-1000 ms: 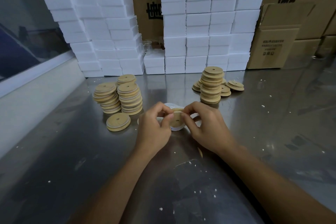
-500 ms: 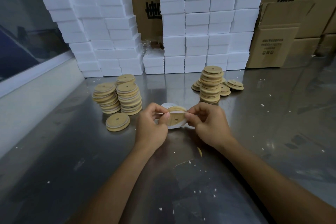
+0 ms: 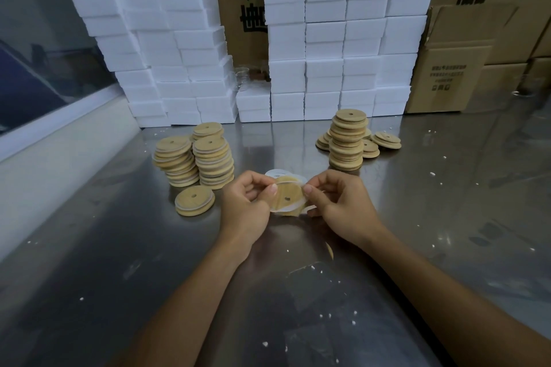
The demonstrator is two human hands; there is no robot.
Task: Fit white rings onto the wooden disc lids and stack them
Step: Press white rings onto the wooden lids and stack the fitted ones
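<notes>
Both hands hold one wooden disc lid [image 3: 288,194] just above the steel table, tilted toward me, its small centre hole showing. My left hand [image 3: 247,202] pinches its left edge and my right hand [image 3: 337,202] pinches its right edge. A white ring [image 3: 293,208] lies around the lid's rim under my thumbs. More white rings [image 3: 277,173] lie on the table right behind the lid. Stacks of ringed lids [image 3: 193,158] stand at the left, with a single ringed lid [image 3: 194,200] in front of them. A tall stack of plain lids [image 3: 346,143] stands at the right.
White foam blocks [image 3: 328,39] are piled along the back of the steel table [image 3: 119,277]. Cardboard boxes [image 3: 447,74] stand at the back right. A raised white ledge [image 3: 44,164] runs along the left. A few loose lids [image 3: 386,140] lie beside the right stack. White crumbs dot the table.
The lid has tipped more toward me and my thumbs have shifted along its rim, working the white ring around it. The stacks have not moved.
</notes>
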